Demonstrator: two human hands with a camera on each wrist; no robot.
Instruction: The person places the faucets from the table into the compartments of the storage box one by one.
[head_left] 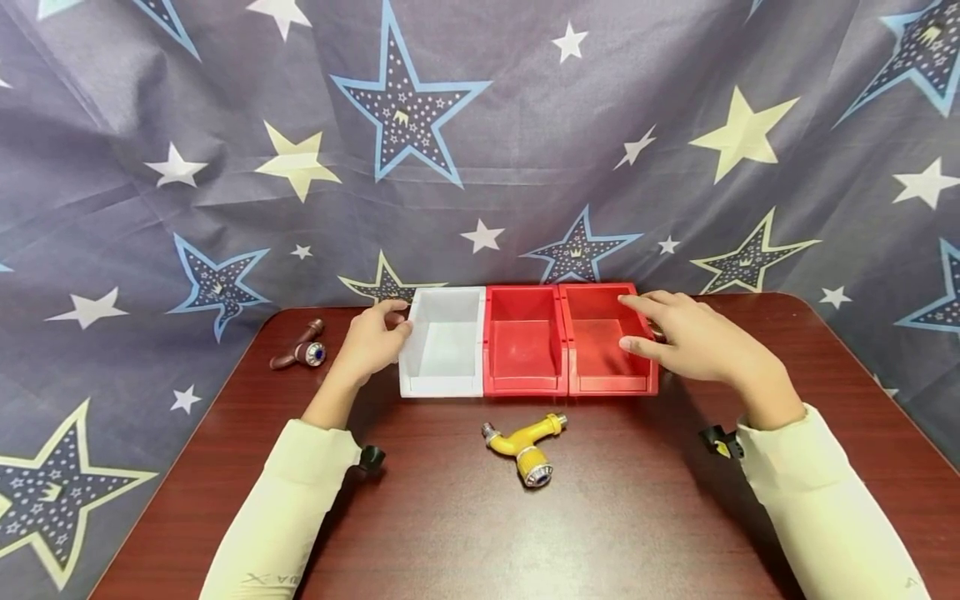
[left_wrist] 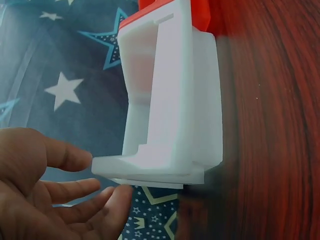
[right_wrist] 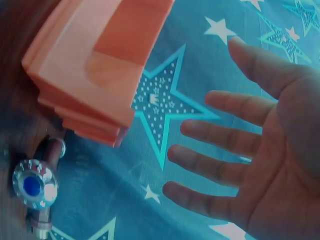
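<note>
A white bin (head_left: pixel 442 383) and two red bins, the middle one (head_left: pixel 526 385) and the right one (head_left: pixel 613 384), stand side by side in a row. My left hand (head_left: pixel 372 340) is at the left side of the white bin, fingertips close to its rim; whether they touch cannot be told. Over the right red bin's outer side is my right hand (head_left: pixel 693 337), its fingers extended; the right wrist view shows the hand (right_wrist: pixel 260 145) apart from the bin (right_wrist: pixel 85 85). A yellow faucet (head_left: pixel 525 437) lies in front of the bins.
On the left of the table (head_left: pixel 600 533) lies a brown faucet (head_left: pixel 303 346). Another brown faucet (right_wrist: pixel 45 200) with a blue-centred knob lies beside the right red bin, mostly hidden by my right hand in the head view. A starry cloth (head_left: pixel 517 125) hangs behind the table.
</note>
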